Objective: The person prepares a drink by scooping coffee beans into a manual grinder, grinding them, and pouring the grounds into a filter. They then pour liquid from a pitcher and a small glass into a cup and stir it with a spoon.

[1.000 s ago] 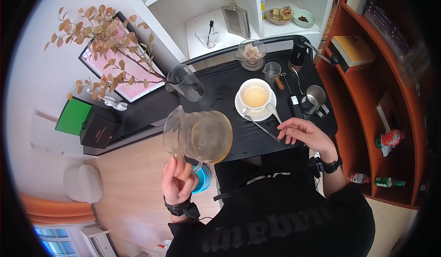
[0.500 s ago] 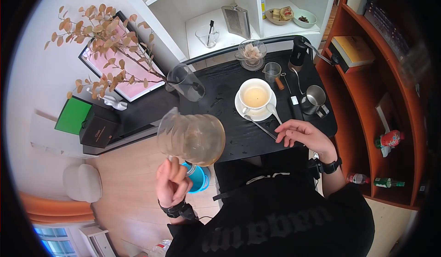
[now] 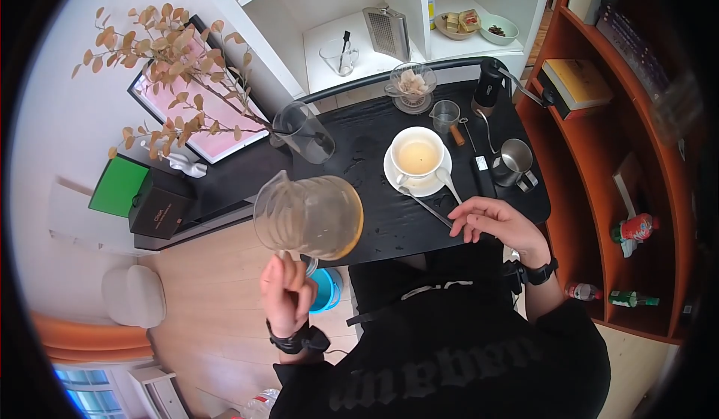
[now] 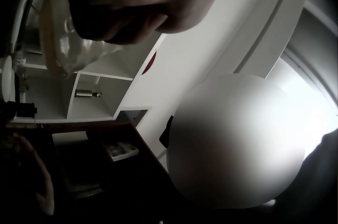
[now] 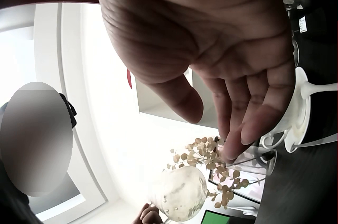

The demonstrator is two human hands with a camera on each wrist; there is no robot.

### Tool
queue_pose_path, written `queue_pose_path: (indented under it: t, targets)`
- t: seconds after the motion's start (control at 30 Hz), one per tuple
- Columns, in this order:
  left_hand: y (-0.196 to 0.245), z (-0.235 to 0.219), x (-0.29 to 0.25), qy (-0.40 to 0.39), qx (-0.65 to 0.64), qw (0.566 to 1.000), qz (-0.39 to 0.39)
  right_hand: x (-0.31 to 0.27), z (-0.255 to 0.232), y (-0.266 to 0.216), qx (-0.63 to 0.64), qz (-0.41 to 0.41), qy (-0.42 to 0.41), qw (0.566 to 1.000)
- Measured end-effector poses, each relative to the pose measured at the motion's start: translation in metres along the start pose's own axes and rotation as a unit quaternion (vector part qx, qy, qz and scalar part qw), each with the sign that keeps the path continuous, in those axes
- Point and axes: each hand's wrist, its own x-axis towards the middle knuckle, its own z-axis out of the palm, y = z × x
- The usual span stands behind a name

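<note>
My left hand grips the handle of a clear glass carafe, held up in front of the table's left part. The carafe is tipped well over, its spout towards the left, with some pale yellow liquid in its base. In the right wrist view the same carafe shows drops on its glass. My right hand has loosely bent fingers with nothing in them. It hovers by the table's front edge, close to a metal stick and a white spoon. Both lean on a saucer under a white cup of pale yellow liquid.
Behind the cup stand a glass dripper with a paper filter, a small glass jug and a hand grinder. A steel pitcher is at right. A glass vase with branches stands at left; a blue bucket is below.
My left hand has carried the tipped carafe a short way left, with a slight turn. The right hand has barely moved.
</note>
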Motion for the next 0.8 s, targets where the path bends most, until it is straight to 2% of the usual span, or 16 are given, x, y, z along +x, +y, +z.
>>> queue_pose_path:
  t: [0.07,0.1,0.27,0.37,0.43,0.5,0.53,0.6,0.67,0.77,0.8]
  targets:
    - [-0.017,0.003,0.003,0.007,0.154,0.984,0.085,0.001,0.0,0.0,-0.003,-0.002,-0.001,1.0]
    - [-0.027,-0.004,0.003,0.017,0.192,0.974,0.122,0.001,0.0,0.0,-0.003,-0.003,0.0,1.0]
    - [-0.029,-0.017,0.008,0.037,0.305,0.932,0.193,0.0,0.0,-0.001,-0.006,0.004,0.003,1.0]
    - [-0.013,-0.013,0.006,0.036,0.236,0.966,0.101,0.001,0.002,0.0,-0.005,0.002,0.001,1.0]
    - [0.001,-0.017,0.006,0.025,0.075,0.997,-0.013,0.002,0.002,0.0,-0.004,0.001,-0.007,1.0]
    - [0.012,-0.017,0.008,-0.001,-0.08,0.99,-0.116,0.002,0.001,0.001,-0.001,0.002,-0.017,1.0]
    - [0.012,-0.017,0.009,-0.015,-0.1,0.986,-0.133,0.003,0.0,0.002,-0.003,0.001,-0.018,1.0]
    - [0.003,-0.014,0.005,0.023,0.045,0.992,-0.113,0.003,0.0,0.003,-0.005,0.001,-0.021,1.0]
    - [-0.008,-0.009,0.004,0.052,0.229,0.969,-0.076,0.003,0.0,0.003,-0.006,0.004,-0.02,1.0]
    - [-0.017,-0.019,0.004,0.069,0.338,0.939,-0.001,0.002,0.0,0.004,-0.01,0.006,-0.019,1.0]
    - [-0.022,-0.028,0.005,0.061,0.313,0.947,0.044,0.002,-0.001,0.004,-0.012,0.006,-0.019,1.0]
